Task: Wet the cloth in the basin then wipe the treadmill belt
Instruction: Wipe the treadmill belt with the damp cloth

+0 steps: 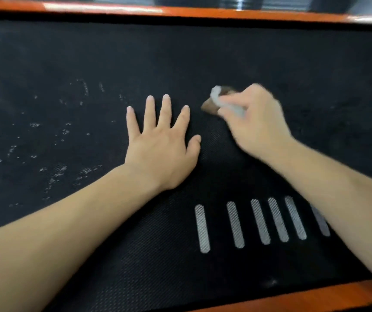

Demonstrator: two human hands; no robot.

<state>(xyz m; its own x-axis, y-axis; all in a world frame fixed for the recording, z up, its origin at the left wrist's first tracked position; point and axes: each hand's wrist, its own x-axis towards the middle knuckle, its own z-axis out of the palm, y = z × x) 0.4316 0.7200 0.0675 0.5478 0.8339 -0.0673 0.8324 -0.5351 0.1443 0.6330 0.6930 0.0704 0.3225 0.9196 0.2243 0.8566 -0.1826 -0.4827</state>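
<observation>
- Black textured treadmill belt (203, 52) fills the frame, with two orange rails (203, 13), one along the top and one at lower right.
- One cloth (216, 99), bunched, sits right of centre, pinched in the curled right hand (255, 122) against the belt.
- Left hand (161, 144) lies flat at centre, fingers spread, holding nothing.
- Cloth looks soft, light and limp; it is probably best gripped wadded.
- Six pale stripes (257, 221) lower right.
</observation>
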